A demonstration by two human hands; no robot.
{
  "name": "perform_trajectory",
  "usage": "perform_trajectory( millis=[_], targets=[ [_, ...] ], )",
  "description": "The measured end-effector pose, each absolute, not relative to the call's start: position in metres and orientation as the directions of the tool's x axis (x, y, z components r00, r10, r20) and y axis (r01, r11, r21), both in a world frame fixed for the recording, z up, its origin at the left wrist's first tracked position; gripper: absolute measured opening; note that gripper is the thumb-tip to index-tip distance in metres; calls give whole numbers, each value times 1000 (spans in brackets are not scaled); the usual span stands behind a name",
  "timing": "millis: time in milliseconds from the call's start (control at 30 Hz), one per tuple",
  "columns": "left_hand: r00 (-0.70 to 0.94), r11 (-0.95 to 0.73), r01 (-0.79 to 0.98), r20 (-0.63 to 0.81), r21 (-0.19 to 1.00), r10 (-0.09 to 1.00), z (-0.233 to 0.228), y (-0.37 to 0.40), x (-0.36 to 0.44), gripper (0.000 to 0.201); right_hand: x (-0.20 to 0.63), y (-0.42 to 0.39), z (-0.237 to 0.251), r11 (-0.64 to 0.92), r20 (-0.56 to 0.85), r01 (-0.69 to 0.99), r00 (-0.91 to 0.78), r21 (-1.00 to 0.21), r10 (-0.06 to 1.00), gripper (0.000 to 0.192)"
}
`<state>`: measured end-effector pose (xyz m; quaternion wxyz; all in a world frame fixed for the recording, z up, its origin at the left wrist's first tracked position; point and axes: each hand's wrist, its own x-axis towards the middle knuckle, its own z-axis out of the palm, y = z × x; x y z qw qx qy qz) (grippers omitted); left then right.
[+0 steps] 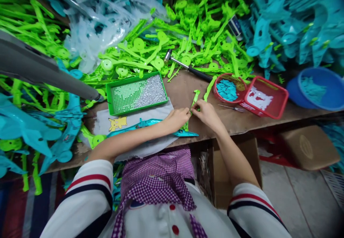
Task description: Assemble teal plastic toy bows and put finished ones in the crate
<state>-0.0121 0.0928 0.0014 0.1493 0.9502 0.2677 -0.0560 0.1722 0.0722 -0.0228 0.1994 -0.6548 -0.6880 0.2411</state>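
Both hands pinched thin green plastic piece (194, 100): left hand (177, 119), right hand (206, 113) | piece at table front edge, over long teal plastic part (150, 124) | green screw tray (136, 93) just left

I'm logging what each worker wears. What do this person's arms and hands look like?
Both hands, left hand and right hand, are bare, without gloves. Forearms are uncovered; white sleeves with red and navy striped cuffs are pushed up past the elbows.
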Motion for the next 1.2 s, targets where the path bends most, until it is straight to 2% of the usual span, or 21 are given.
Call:
perform_trajectory(
  millis=[133, 200, 333, 433, 533, 733, 933, 1100, 1200],
  targets=[
    [864, -840, 498, -202, 213, 461, 6, 93, -11, 33, 175, 84, -21, 25, -105, 809, -107, -587, 989, 9],
    [849, -817, 524, -223, 240, 479, 7, 94, -14, 37, 175, 85, -21, 20, -134, 805, -123, -593, 983, 9],
    [756, -683, 655, -290, 323, 587, 7, 98, -26, 37, 174, 85, -22, 14, -151, 842, -113, -539, 982, 9],
    [744, -651, 668, -296, 361, 599, 11, 93, -33, 33, 172, 85, -22, 25, -150, 872, -113, -488, 982, 10],
    [772, -710, 634, -290, 307, 565, 17, 79, -32, 34, 171, 84, -19, 25, -169, 885, -116, -464, 979, 8],
    [818, -809, 571, -182, 139, 546, 18, 50, -30, 37, 167, 78, -11, -6, -183, 897, -84, -442, 980, 6],
    [820, -816, 568, -155, 102, 551, 16, 53, -42, 42, 168, 73, -12, -6, -165, 878, -83, -479, 983, 5],
    [831, -818, 555, -131, 150, 540, 8, 62, -44, 40, 176, 71, -16, 1, -160, 766, -136, -643, 978, 9],
    [835, -817, 550, -128, 174, 536, 3, 63, -43, 40, 179, 75, -19, -6, -191, 755, -158, -656, 969, 18]
  ],
)
